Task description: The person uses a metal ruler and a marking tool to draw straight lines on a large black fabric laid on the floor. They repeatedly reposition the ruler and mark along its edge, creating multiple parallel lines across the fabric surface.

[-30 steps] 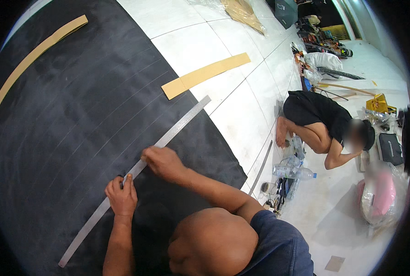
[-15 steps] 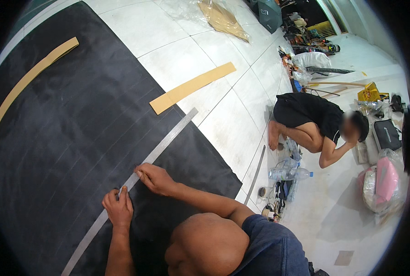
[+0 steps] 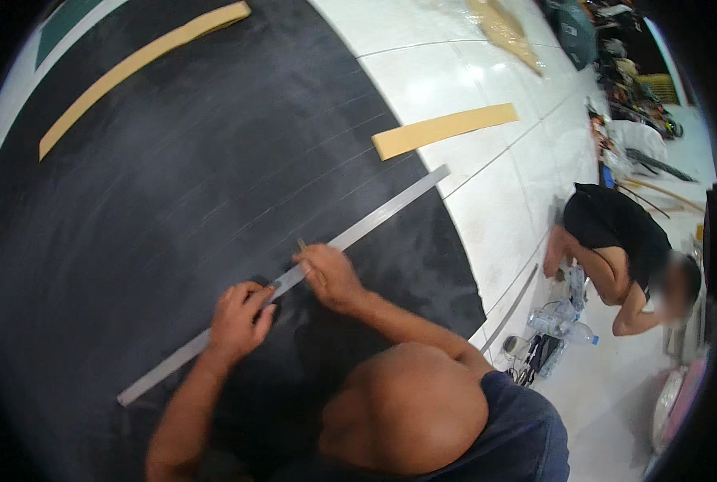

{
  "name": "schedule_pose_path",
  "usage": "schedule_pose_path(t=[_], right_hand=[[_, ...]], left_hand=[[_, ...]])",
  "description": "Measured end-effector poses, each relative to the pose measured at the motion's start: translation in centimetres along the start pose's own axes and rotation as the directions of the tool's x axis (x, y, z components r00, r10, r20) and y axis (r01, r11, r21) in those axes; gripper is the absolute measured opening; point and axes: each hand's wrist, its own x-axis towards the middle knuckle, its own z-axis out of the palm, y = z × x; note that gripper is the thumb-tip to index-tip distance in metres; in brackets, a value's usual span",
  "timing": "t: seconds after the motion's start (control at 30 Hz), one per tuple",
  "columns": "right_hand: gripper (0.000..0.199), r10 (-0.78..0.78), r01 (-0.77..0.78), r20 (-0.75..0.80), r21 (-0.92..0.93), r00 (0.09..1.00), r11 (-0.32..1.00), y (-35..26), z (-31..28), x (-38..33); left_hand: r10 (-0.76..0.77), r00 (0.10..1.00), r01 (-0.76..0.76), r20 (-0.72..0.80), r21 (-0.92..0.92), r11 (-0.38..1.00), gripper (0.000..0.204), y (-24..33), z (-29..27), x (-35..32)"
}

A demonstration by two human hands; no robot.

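Note:
A long silver straightedge ruler [image 3: 391, 210] lies slantwise across a black sheet [image 3: 214, 153] marked with faint pale lines. My left hand [image 3: 242, 320] presses on the ruler, thumb and fingers apart. Just up the ruler, my right hand [image 3: 332, 277] is closed round a thin yellowish stick like a pencil [image 3: 301, 243], whose end points out above the fingers; most of it is hidden. A tan strip [image 3: 447, 130] rests over the sheet's right edge. Another tan strip [image 3: 145, 60], longer and curved in the view, lies toward the upper left.
White floor tiles [image 3: 487, 197] border the sheet. At the right, a person in black [image 3: 616, 233] squats low. Clear plastic bottles [image 3: 563, 325] and small tools lie near that person. A second metal strip [image 3: 513, 309] lies on the floor. Plastic-wrapped tan material [image 3: 503, 32] is at the top.
The view has shifted, so the sheet and strips appear farther right. Both hands are farther down the ruler from its far end. The stick's end now shows above my right hand.

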Motion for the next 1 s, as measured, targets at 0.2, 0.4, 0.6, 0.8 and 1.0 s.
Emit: schedule_pose_path(t=[0.2,0.4,0.6,0.8,1.0], right_hand=[[0.019,-0.015,0.023,0.059,-0.137,0.998,0.99,-0.5,0.3,-0.6],[0.022,-0.068,0.03,-0.07,-0.437,0.995,0.899,1.9,-2.8,-4.3],[0.026,-0.014,0.027,0.025,-0.634,1.0,0.773,3.4,-3.7,-4.7],[0.026,0.049,-0.033,0.011,-0.593,0.999,0.804,1.1,-2.4,-7.4],[0.021,0.126,-0.035,0.227,-0.367,0.966,0.929,-5.2,1.1,-7.4]], left_hand=[[-0.342,0.878,0.164,0.336,0.461,0.872,0.037,-4.2,-14.7,-14.1],[-0.655,0.751,0.597,0.089,0.335,0.729,0.055,-7.0,-16.3,-28.2],[-0.623,0.746,0.666,-0.236,0.264,0.697,0.063,-10.9,-6.2,-32.3],[-0.611,0.704,0.709,-0.361,0.311,0.633,0.057,-11.4,-3.5,-35.7],[-0.639,0.476,0.856,-0.605,0.152,0.494,0.055,-14.7,-1.3,-42.9]])
